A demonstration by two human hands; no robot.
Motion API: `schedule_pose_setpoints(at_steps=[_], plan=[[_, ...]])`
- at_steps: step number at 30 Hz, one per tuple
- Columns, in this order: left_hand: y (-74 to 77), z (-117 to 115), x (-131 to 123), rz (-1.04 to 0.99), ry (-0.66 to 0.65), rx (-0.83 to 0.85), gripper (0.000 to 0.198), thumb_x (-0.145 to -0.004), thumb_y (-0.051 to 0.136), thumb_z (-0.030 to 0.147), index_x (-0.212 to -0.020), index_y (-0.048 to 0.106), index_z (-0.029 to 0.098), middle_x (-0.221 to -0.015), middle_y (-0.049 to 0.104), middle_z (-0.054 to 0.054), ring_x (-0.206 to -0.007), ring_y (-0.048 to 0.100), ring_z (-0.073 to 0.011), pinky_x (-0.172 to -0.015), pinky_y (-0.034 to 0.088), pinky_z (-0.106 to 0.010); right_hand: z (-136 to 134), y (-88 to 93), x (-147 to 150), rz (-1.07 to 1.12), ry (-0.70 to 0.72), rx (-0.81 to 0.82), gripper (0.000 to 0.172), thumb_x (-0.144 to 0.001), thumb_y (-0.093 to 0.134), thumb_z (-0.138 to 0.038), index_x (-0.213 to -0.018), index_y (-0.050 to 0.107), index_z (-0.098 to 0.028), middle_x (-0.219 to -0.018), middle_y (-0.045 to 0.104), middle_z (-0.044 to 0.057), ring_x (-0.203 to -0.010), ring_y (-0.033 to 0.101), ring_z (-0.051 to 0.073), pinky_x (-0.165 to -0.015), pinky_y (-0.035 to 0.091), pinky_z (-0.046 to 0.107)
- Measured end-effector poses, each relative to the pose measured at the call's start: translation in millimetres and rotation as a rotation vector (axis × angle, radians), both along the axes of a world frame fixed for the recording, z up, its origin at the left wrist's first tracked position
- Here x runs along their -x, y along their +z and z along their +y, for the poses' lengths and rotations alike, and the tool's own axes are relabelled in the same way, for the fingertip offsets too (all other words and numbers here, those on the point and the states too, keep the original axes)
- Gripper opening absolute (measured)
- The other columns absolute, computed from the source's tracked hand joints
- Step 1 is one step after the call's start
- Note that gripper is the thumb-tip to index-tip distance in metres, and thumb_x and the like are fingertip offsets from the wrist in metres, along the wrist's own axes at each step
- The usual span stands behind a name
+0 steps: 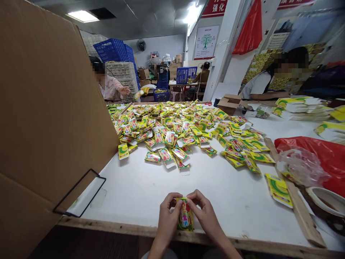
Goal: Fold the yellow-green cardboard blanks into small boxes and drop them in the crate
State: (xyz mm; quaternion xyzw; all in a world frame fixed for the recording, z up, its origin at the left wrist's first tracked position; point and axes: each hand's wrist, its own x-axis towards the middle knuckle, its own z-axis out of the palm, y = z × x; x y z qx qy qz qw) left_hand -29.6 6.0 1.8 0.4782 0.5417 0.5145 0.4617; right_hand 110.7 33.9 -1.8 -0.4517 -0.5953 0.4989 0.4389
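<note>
Close to the table's front edge, a small yellow-green printed box [185, 217] stands upright or tilted between my two hands. My left hand [169, 212] has its thumb and fingers closed on the box's upper left side. On the upper right side, my right hand [203, 210] pinches the top edge with thumb and fingers. The box's top end is partly covered by my fingertips, so I cannot tell whether its flap is closed. Beyond my hands lies a broad heap of similar small boxes [169, 138], some with white flaps sticking out.
A large cardboard carton [54, 90] walls off the left, beside a black wire frame [81, 194]. At right are a wooden strip [299, 212], a red plastic bag [315, 154], a tape roll [327, 201] and a single flat box [279, 190]. Other people work across the room.
</note>
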Motion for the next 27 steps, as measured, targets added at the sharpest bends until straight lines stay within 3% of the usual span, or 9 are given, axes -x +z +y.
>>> schedule_pose_setpoints(at_steps=[11,27], plan=[[1.6,1.0,0.2,-0.023,-0.011,0.022,0.024,-0.08,0.057,0.036,-0.091,0.063,0.016,-0.084,0.066,-0.005,-0.077,0.06,-0.0174,-0.07,0.048,-0.026,3.0,8.2,-1.7,-0.006,0.022,0.023,0.022,-0.081,0.06,-0.036,-0.074,0.054,-0.017,-0.074,0.056,0.001,-0.071,0.053,0.016,-0.067,0.044,0.027],[-2.3,4.5,2.4,-0.055,-0.03,0.057,0.028,-0.078,0.061,0.041,-0.09,0.064,0.016,-0.09,0.067,-0.006,-0.079,0.061,-0.0185,-0.071,0.049,-0.026,4.4,3.6,0.2,0.031,-0.008,0.022,0.021,-0.081,0.06,-0.036,-0.075,0.054,-0.017,-0.074,0.056,0.001,-0.07,0.052,0.015,-0.067,0.044,0.026]])
